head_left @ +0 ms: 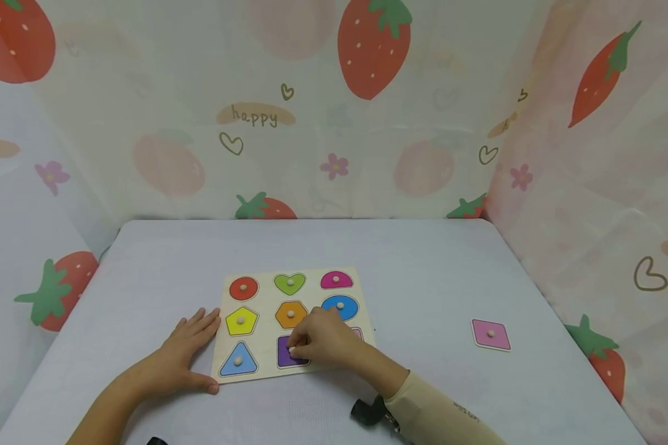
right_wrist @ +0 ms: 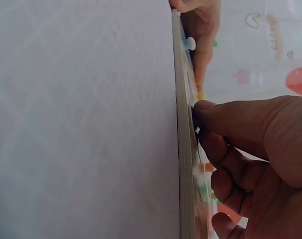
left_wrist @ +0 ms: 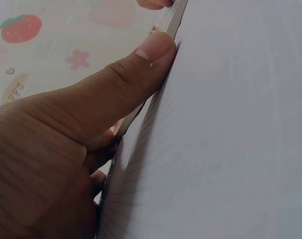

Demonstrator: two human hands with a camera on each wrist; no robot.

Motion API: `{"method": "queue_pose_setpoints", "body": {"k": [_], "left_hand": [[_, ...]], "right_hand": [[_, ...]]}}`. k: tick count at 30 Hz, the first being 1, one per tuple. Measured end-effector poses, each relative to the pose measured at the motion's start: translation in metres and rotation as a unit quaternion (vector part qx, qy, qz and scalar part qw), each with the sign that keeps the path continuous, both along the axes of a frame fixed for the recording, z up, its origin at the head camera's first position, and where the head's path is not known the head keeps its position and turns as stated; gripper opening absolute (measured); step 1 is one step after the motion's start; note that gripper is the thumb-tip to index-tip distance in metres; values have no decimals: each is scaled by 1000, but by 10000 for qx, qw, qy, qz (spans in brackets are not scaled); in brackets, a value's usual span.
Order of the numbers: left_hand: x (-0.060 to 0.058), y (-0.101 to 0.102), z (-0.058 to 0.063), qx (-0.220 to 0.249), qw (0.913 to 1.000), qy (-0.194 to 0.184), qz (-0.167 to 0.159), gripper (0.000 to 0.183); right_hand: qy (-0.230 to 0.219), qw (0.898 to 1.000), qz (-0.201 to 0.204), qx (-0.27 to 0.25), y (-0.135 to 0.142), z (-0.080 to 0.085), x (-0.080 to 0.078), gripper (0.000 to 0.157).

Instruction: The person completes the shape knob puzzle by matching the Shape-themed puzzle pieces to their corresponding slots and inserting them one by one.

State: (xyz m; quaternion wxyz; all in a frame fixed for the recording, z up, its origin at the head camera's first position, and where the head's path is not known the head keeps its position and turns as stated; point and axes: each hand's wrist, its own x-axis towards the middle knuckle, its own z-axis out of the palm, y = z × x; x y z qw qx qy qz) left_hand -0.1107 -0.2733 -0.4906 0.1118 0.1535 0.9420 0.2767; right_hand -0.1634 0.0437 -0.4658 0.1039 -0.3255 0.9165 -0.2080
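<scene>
A wooden shape puzzle board (head_left: pixel 264 290) lies flat on the table. My right hand (head_left: pixel 325 337) is over its lower part, thumb and index finger pinching the small knob of the purple square piece (head_left: pixel 283 355). The right wrist view shows this pinch close to the board's face, the other fingers of the right hand (right_wrist: pixel 260 159) curled. At the board's left side rests my left hand (head_left: pixel 175 358), fingers extended against the edge and thumb by the near corner. In the left wrist view, the left thumb (left_wrist: pixel 116 89) touches the board's edge.
Several knobbed pieces sit in the board, among them a blue triangle (head_left: pixel 238 366), yellow pentagon (head_left: pixel 249 314) and orange hexagon (head_left: pixel 282 315). A pink four-sided piece (head_left: pixel 481 332) lies on the white table (head_left: pixel 423 266) to the right. A strawberry-print curtain (head_left: pixel 312 74) stands behind.
</scene>
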Motion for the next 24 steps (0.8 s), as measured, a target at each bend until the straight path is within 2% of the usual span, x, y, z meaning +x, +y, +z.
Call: {"method": "queue_pose_setpoints", "body": {"k": [11,19,24], "left_hand": [[1,-1,1,28,10000,-15,46,133],[0,0,2,101,9999,-28,36,130],[-1,0,-1,38,9999,-115,43,132]], "right_hand": [[-183,9998,49,-31,0,0,-2,7],[-609,9969,489,101,7,9,-9,21],[-377,9956,840,164,13,7,-6,26]]}}
